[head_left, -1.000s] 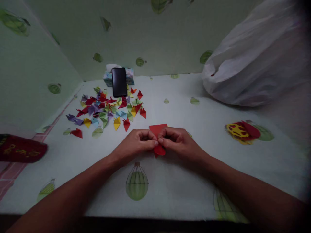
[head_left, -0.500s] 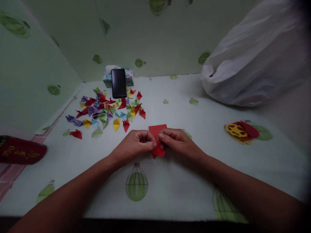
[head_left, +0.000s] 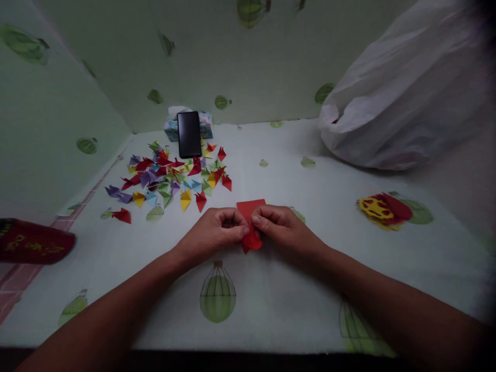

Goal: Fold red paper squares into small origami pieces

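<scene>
Two hands meet at the middle of the table, both pinching one red paper. Left hand: fingers curled in, thumb and forefinger narrow, tips pressed on the paper's left edge. Right hand: same posture, thumb tip on the paper's right side, other fingers bent under. Thumb tips nearly touching each other over the fold.

Paper: red, partly folded. Flat upper corner shows above the knuckles; a smaller folded bit pokes out below the thumbs. It sits low, at or just above the cloth; cannot tell if it rests on it.

Table covered in pale cloth printed with green balloons. Same print on the walls behind and to the left.

Far left of the hands: scatter of small folded pieces, red, purple, yellow, green, blue, spread loosely, well apart from the hands. Nearest ones are red and yellow, near the left hand's knuckles but not touching.

Behind the scatter: dark phone leaning upright against a tissue box.

Right rear: large white plastic bag, slumped. Right of the hands, well apart: red-and-yellow item lying flat; blurred. Left edge: dark red object, partly cut off.
</scene>
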`<action>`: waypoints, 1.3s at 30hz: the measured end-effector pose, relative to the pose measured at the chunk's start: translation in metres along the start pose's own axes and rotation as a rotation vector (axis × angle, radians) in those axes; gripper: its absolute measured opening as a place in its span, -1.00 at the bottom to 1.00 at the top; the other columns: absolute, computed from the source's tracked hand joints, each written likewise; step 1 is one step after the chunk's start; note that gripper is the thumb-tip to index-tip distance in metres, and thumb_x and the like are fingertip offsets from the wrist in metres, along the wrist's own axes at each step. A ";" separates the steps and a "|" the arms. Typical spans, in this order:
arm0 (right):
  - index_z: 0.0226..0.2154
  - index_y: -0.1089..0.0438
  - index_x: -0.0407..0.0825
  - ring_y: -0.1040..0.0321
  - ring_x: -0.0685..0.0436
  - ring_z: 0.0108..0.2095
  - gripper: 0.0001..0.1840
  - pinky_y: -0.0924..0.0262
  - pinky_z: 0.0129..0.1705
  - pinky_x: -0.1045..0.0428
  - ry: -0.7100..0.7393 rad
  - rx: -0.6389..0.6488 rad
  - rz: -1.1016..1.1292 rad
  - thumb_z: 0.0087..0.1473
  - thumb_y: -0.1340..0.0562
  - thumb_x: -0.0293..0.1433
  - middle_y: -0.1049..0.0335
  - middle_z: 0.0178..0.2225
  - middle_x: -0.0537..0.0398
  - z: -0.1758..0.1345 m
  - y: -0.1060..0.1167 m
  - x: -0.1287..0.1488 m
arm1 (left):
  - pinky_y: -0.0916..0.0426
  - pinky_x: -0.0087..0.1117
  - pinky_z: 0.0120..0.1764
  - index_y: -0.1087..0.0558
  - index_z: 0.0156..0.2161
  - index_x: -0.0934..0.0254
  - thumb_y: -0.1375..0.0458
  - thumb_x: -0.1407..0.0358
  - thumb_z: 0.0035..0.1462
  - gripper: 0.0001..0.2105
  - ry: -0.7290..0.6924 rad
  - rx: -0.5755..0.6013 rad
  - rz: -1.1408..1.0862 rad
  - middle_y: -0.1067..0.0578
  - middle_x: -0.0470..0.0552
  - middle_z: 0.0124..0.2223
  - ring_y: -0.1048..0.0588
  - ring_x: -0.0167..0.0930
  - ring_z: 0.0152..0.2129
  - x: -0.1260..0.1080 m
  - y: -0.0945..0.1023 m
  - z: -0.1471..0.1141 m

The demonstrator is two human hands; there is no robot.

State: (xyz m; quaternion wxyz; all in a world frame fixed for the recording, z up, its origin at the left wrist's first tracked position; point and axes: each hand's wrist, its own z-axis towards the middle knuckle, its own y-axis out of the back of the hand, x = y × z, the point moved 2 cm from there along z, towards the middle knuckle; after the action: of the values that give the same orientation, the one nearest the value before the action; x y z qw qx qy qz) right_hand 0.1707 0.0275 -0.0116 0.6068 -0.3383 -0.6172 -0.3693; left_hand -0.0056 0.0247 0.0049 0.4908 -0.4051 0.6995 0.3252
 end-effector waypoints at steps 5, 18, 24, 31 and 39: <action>-0.41 -0.36 -0.06 -0.27 0.03 -0.46 -0.74 -0.13 -0.36 0.07 -0.055 -0.023 0.203 0.15 -0.32 -0.22 -0.37 -0.46 0.17 0.001 -0.002 -0.005 | -0.24 -0.54 -0.53 -0.44 -0.39 0.31 -0.26 0.28 0.04 -0.87 -0.088 -0.163 0.028 -0.48 -0.13 -0.51 -0.39 -0.55 -0.63 -0.004 -0.002 -0.003; -0.44 -0.37 -0.07 -0.25 0.02 -0.44 -0.72 -0.11 -0.35 0.07 -0.103 -0.058 0.258 0.03 -0.40 -0.23 -0.37 -0.46 0.17 0.002 -0.002 -0.009 | -0.40 -0.53 -0.45 -0.45 -0.35 0.32 -0.27 0.27 0.09 -0.85 -0.135 -0.168 -0.021 -0.51 -0.10 -0.45 -0.47 -0.53 -0.55 -0.001 -0.008 -0.003; -0.47 -0.35 -0.06 -0.28 0.00 -0.45 -0.73 -0.15 -0.36 0.05 -0.104 -0.069 0.208 0.01 -0.38 -0.23 -0.38 -0.50 0.16 0.002 -0.002 -0.003 | -0.41 -0.49 -0.42 -0.47 -0.29 0.32 -0.30 0.24 0.08 -0.82 -0.122 -0.176 -0.031 -0.54 -0.07 -0.43 -0.50 -0.49 -0.53 0.000 -0.007 -0.003; -0.50 -0.36 -0.06 -0.24 0.01 -0.52 -0.77 -0.07 -0.46 0.07 -0.098 -0.036 0.069 0.03 -0.34 -0.28 -0.35 -0.57 0.17 0.002 -0.002 -0.001 | -0.31 -0.50 -0.46 -0.46 -0.34 0.32 -0.25 0.26 0.09 -0.86 -0.140 -0.160 0.074 -0.51 -0.08 -0.45 -0.45 -0.50 -0.54 -0.004 -0.005 -0.004; -0.39 -0.35 -0.05 -0.28 0.01 -0.45 -0.79 -0.19 -0.38 0.05 -0.022 -0.055 0.117 0.12 -0.30 -0.26 -0.38 -0.44 0.15 0.000 -0.003 0.002 | -0.28 -0.50 -0.55 -0.39 -0.38 0.28 -0.22 0.26 0.08 -0.87 -0.175 -0.284 0.126 -0.41 -0.15 -0.53 -0.37 -0.53 -0.65 -0.004 -0.006 -0.004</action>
State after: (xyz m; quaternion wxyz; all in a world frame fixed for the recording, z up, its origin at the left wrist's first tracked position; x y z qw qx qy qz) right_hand 0.1683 0.0263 -0.0103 0.6110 -0.3944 -0.5924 -0.3465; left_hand -0.0013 0.0196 0.0101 0.4663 -0.3960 0.6251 0.4848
